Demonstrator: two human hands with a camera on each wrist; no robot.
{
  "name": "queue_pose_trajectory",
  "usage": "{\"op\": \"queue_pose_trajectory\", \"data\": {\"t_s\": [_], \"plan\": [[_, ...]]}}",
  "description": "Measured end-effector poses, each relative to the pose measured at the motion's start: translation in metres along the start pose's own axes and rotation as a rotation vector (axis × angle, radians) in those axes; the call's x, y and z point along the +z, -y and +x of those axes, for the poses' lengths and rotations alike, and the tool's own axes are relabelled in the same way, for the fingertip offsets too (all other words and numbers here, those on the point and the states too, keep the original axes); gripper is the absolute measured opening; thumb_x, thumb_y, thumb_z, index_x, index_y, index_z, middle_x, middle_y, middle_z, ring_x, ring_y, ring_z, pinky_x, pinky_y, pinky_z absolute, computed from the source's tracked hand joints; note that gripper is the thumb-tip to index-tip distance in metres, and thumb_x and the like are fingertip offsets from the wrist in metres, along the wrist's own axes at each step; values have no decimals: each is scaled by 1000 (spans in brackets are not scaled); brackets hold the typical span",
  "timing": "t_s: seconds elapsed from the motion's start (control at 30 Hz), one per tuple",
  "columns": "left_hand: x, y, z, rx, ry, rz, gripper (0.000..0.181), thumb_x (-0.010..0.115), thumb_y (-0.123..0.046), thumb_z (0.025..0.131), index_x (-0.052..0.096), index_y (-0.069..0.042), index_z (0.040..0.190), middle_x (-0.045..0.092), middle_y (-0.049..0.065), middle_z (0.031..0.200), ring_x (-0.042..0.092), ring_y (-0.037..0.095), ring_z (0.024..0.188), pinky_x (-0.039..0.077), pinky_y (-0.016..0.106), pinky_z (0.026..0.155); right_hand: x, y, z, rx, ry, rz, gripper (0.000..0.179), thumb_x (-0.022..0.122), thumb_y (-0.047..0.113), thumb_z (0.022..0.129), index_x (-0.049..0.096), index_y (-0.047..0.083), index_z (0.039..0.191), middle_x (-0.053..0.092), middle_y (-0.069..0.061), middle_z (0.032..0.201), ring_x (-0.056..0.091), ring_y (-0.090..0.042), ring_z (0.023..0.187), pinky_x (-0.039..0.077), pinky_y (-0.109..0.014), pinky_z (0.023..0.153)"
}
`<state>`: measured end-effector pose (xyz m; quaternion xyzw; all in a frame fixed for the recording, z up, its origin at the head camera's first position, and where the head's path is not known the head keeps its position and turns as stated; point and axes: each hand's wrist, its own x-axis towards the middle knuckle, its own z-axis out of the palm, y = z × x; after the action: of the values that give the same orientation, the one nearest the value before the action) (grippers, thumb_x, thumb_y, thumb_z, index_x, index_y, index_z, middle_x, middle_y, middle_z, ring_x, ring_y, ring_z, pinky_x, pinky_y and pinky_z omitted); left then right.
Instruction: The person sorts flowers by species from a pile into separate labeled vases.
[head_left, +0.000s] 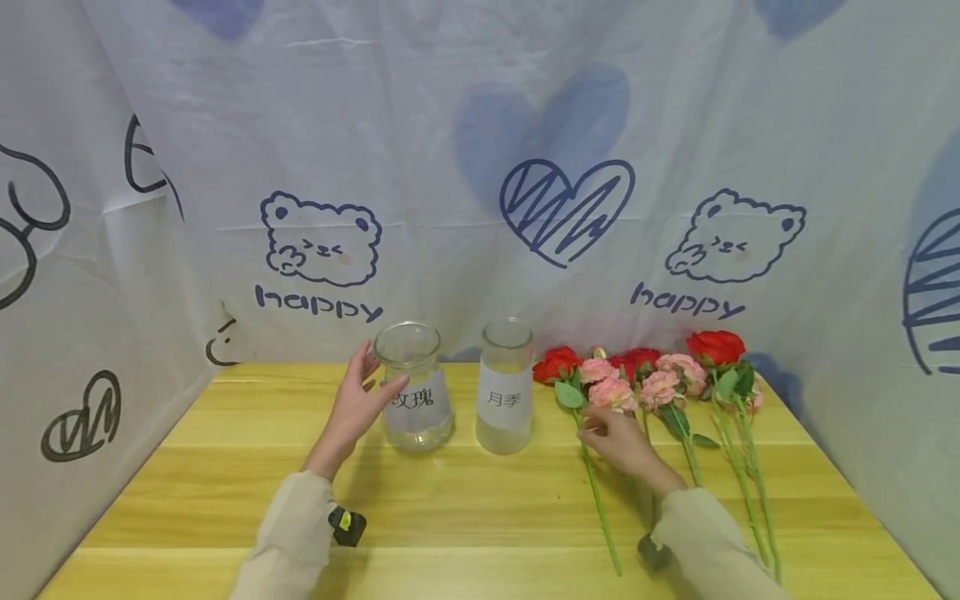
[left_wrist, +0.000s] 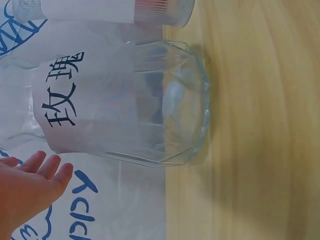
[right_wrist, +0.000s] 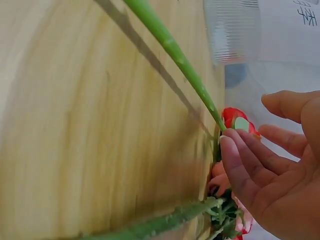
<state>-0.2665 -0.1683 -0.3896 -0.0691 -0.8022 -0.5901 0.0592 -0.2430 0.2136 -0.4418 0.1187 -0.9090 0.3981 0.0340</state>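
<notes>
My left hand (head_left: 351,417) is spread beside a wide glass vase (head_left: 412,432) whose white label bears Chinese characters. The thumb overlaps the front of this vase in the head view; in the left wrist view, the fingertips (left_wrist: 62,172) stand close to its side. Over on the right, my right hand (head_left: 626,442) is at the green stem (head_left: 602,508) of the leftmost red rose (head_left: 557,364). Its fingertips (right_wrist: 230,142) are right at that stem in the right wrist view, with the thumb (right_wrist: 285,104) held apart from them.
A narrower labelled glass vase (head_left: 504,437) stands right of the wide one. Several pink flowers (head_left: 660,388) and another red rose (head_left: 716,347) lie on the wooden table (head_left: 450,517), stems toward the front. A printed white cloth (head_left: 435,208) hangs close behind.
</notes>
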Motion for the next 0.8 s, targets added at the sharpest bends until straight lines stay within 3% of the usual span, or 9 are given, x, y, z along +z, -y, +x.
{"op": "queue_pose_trajectory", "data": {"t_s": [0.37,0.6,0.8], "plan": [[4,-13,8,4,-26,24,86,68,-26,91,13,-6,154,26,18,155,29,35,138,25,43,114,5,-5,4,14,-11,-12,34,65,1,88,59,-13,119,67,-19,98,65,-35,90,56,-41,72],[6,-15,9,-9,-39,-17,85,69,-25,91,14,-6,154,29,16,154,32,36,136,28,42,112,8,-10,5,39,-20,-36,37,68,0,83,61,-12,117,68,-15,93,65,-32,88,55,-34,63],[7,-16,9,-11,-47,-61,83,69,-24,91,16,-8,154,31,15,153,31,34,137,29,42,112,11,-9,5,77,-26,-36,22,70,-1,80,66,-8,101,68,-11,85,66,-26,79,55,-32,61]]}}
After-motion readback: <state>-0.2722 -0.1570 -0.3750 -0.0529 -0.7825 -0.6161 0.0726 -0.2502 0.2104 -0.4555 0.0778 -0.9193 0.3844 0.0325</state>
